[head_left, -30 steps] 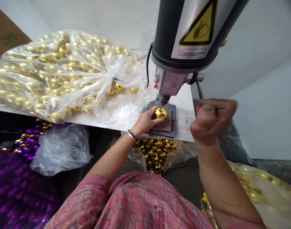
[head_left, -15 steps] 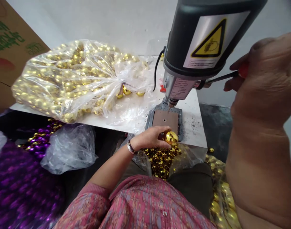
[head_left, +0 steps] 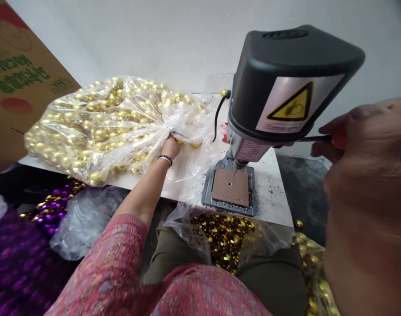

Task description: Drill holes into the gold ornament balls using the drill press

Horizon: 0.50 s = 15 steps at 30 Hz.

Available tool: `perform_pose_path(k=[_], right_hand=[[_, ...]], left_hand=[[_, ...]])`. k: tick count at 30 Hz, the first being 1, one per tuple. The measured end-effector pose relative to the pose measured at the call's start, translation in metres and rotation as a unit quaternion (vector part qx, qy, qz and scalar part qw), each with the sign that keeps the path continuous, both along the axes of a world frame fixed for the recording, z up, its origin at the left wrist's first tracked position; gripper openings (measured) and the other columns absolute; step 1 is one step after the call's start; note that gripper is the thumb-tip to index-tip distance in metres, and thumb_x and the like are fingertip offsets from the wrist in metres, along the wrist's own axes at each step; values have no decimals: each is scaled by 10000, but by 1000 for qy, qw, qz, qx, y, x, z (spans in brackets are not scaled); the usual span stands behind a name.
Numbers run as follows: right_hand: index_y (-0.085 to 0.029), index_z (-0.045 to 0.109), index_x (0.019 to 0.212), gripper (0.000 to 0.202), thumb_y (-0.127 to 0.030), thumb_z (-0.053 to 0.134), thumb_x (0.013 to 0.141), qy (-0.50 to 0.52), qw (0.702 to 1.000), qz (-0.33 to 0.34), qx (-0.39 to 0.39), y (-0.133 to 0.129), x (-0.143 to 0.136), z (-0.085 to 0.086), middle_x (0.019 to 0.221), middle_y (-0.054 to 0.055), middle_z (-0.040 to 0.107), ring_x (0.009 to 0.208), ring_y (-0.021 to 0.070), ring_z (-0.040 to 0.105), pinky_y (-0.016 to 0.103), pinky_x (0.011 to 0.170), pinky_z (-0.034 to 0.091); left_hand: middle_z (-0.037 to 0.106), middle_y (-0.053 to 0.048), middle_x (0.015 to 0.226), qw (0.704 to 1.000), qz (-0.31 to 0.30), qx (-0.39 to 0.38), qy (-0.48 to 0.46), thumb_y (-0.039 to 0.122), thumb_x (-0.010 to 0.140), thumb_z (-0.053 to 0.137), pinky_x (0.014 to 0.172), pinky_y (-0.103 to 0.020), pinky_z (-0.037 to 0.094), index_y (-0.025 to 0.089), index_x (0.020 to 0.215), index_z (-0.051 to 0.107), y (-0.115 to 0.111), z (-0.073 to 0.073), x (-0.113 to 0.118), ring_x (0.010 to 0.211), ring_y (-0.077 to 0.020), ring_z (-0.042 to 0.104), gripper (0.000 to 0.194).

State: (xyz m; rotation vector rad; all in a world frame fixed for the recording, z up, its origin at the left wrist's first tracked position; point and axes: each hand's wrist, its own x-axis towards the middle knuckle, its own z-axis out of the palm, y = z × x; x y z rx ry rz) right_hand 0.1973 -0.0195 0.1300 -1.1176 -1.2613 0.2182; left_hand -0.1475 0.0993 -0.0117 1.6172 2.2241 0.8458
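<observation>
My left hand (head_left: 171,147) reaches into the gathered mouth of a clear plastic bag (head_left: 98,127) full of shiny gold balls. Plastic and the angle hide its fingers. My right hand (head_left: 368,140) is closed around the red knob (head_left: 339,137) on the feed lever of a black drill press (head_left: 295,66). Under the drill bit lies a brown board (head_left: 231,186) with a small hole, resting on the grey metal base (head_left: 207,193). No ball sits on the board.
An open plastic bag of gold glitter-like pieces (head_left: 227,239) hangs at my lap. A cardboard box (head_left: 23,87) leans at the far left. Purple balls (head_left: 26,259) fill the lower left, beside crumpled plastic (head_left: 85,219). More gold balls (head_left: 319,263) lie low at the right. A black cable (head_left: 216,116) runs behind the drill.
My left hand has moved from above the lap bag, where it held a gold ball, up and left into the big bag's mouth. My right hand remains on the lever knob. The view has tilted up.
</observation>
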Motion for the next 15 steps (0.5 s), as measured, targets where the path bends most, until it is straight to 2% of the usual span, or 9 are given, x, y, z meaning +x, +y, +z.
perform_pose_path(k=[3, 5, 8, 10, 13, 15], right_hand=[[-139, 615, 732, 300, -283, 489, 962, -41, 999, -23, -21, -7, 0, 1, 629, -49, 550, 627, 32, 553, 292, 665, 404], [-126, 620, 734, 310, -261, 479, 975, -64, 997, -34, -36, -11, -1, 4, 660, -46, 557, 684, 23, 564, 295, 703, 409], [-122, 615, 734, 309, -240, 461, 975, -67, 996, -40, -40, -13, -2, 5, 683, -50, 552, 702, 16, 563, 299, 730, 409], [-135, 611, 736, 313, -260, 462, 981, -61, 997, -38, -39, -12, -3, 2, 669, -52, 537, 685, 21, 559, 298, 724, 407], [-169, 622, 734, 323, -346, 500, 975, -37, 999, -31, -12, -8, -2, -3, 658, -35, 557, 638, 47, 572, 292, 668, 419], [-187, 615, 726, 307, -382, 527, 945, -19, 1000, -20, 7, -5, -1, -6, 635, -21, 563, 590, 70, 569, 290, 610, 419]], left_hand=[[704, -177, 1373, 1000, -17, -24, 10, 164, 931, 661, 1162, -395, 432, 75, 1372, 612, 16, -2, -3, 1363, -304, 583, 453], [698, -181, 1400, 997, -35, -65, 23, 196, 912, 694, 1136, -408, 461, 110, 1336, 654, 18, -6, -1, 1348, -321, 601, 435], [740, -186, 1287, 991, -45, -116, 43, 232, 860, 746, 1053, -447, 517, 141, 1312, 678, 8, -10, 3, 1224, -346, 660, 466], [757, -146, 1172, 990, -65, -117, 35, 233, 820, 770, 1005, -416, 537, 148, 1331, 672, -7, -9, 3, 1125, -315, 682, 527], [722, -62, 1004, 979, -134, -120, -92, 260, 805, 776, 864, -336, 566, 167, 1437, 615, -39, -1, 2, 926, -223, 677, 659], [694, -34, 978, 946, -197, -115, -228, 305, 796, 804, 783, -298, 561, 197, 1504, 560, -63, 5, 4, 854, -179, 648, 757]])
